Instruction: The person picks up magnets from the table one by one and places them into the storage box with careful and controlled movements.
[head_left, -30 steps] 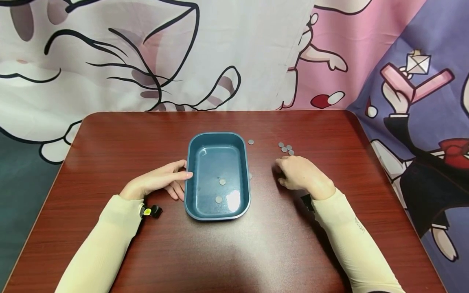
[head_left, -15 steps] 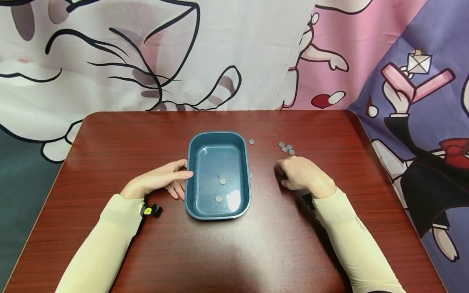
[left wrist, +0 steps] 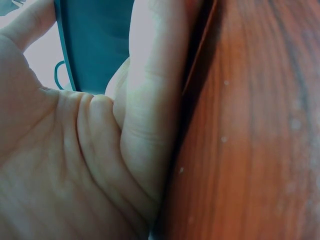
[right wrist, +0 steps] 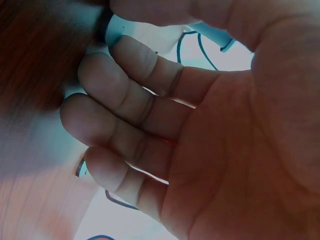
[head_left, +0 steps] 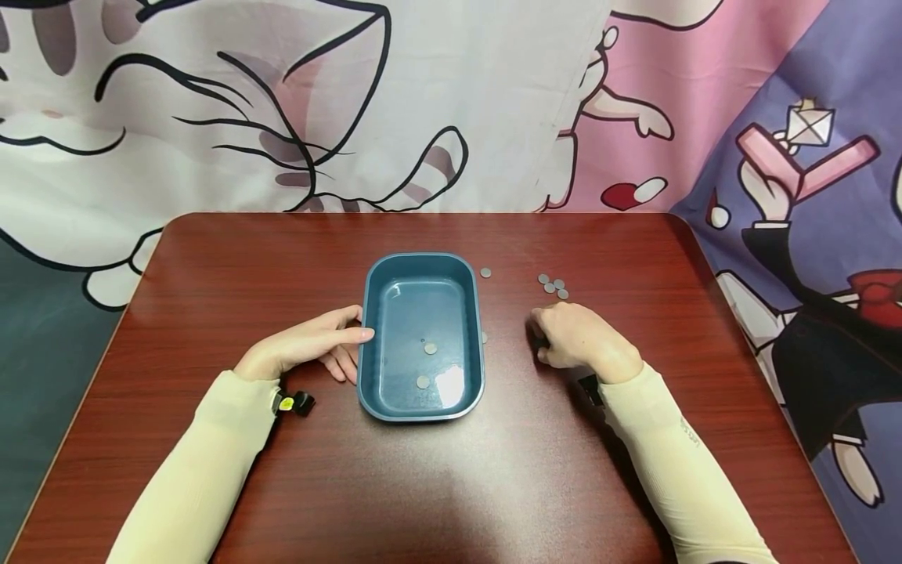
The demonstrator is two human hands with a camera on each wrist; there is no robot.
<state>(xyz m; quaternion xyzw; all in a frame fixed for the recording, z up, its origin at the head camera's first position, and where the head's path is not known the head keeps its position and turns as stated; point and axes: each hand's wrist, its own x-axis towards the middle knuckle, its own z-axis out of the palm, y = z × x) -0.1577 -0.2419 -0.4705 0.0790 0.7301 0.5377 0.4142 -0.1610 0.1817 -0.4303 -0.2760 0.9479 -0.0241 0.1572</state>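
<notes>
In the head view, my left hand (head_left: 313, 342) holds the left side of a blue rectangular tray (head_left: 474, 313), thumb over the rim and fingers along the outer wall. The left wrist view shows the tray wall (left wrist: 97, 45) between thumb and fingers. Two small round grey coins (head_left: 431, 348) lie inside the tray. To its right, my right hand (head_left: 581, 338) is low over the table with bent fingers. From the right wrist camera, the thumb and index fingertip (right wrist: 122, 50) stand apart with no object visible between them. Several coins (head_left: 550, 287) lie just beyond this hand.
One coin (head_left: 485, 272) lies beside the tray's far right corner, and another coin (head_left: 484, 338) peeks out at its right wall. The reddish-brown wooden table (head_left: 423, 493) ends at a cartoon-printed cloth (head_left: 507, 102) behind.
The fingers of my right hand shift slightly in place above the table. My left hand stays on the tray, and the coins keep their places.
</notes>
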